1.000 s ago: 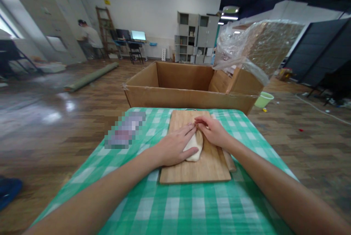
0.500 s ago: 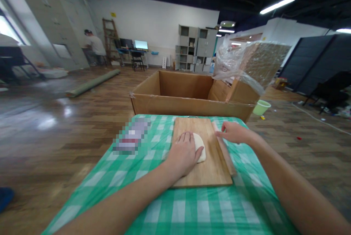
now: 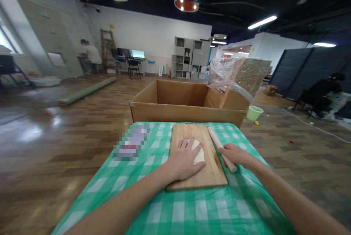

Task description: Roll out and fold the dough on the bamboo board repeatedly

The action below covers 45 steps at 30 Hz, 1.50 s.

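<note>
A pale lump of dough [image 3: 198, 153] lies on a wooden cutting board [image 3: 192, 132] set on a table with a green-and-white checked cloth [image 3: 175, 209]. My left hand [image 3: 183, 161] rests flat on the dough, fingers spread. A wooden rolling pin [image 3: 216, 141] lies on the cloth along the board's right edge. My right hand [image 3: 235, 153] is on the pin's near part, fingers curled over it.
A large open cardboard box [image 3: 189, 105] stands just beyond the table's far edge, with a plastic-wrapped carton [image 3: 241, 75] at its right. A blurred object [image 3: 131, 143] lies on the cloth left of the board. People sit far off at left and right.
My right hand left the dough, moved right off the board and came down onto the rolling pin. My left hand stayed on the dough. The view tilted upward.
</note>
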Available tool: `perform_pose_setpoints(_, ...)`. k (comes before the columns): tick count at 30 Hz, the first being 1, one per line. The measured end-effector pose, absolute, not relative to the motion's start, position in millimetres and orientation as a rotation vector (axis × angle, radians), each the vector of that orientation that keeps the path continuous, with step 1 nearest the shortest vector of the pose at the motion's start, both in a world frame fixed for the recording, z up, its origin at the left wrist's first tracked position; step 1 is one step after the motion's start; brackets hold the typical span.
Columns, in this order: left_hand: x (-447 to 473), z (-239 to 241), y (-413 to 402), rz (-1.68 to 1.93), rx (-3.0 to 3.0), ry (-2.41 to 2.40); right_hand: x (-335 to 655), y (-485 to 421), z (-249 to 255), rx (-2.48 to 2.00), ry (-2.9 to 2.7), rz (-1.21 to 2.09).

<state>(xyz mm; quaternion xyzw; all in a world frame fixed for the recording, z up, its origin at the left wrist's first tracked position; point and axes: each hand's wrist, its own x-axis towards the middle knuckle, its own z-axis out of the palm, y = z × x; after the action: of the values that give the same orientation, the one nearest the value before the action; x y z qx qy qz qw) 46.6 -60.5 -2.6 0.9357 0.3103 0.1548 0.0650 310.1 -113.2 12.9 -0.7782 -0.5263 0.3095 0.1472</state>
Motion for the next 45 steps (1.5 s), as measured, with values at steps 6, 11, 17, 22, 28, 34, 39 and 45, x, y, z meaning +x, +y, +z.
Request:
perform_pose_setpoints(6, 61, -5, -70, 0.655, 2.840, 1.044, 306, -116, 28, -1.940, -1.388, 0.777)
perform_pose_setpoints(11, 74, -4, -73, 0.638, 2.958, 0.980, 285, -100, 33, -1.741, -1.476, 0.594)
perform_pose_setpoints(17, 75, -6, -68, 0.582, 2.996, 0.925, 277, -96, 21, -1.663, -1.635, 0.270)
perform_pose_setpoints(22, 71, -4, -65, 0.682, 2.867, 0.869, 285, -106, 17, -1.722, -1.776, 0.244)
perform_pose_setpoints(28, 39, 40, -41, 1.326, 2.567, 0.818, 283, -105, 34, -1.872, -2.038, 0.079)
perform_pose_setpoints(34, 24, 44, -16, 1.093, 2.706, 1.108, 269, -97, 50, -1.856, -2.437, -0.090)
perform_pose_setpoints(39, 28, 14, -15, 0.584, 2.883, 1.266, 259, -81, 41, -1.899, -2.504, -0.113)
perform_pose_setpoints(45, 29, 5, -13, 0.523, 2.986, 1.302, 261, -65, 26, -1.963, -2.381, -0.123)
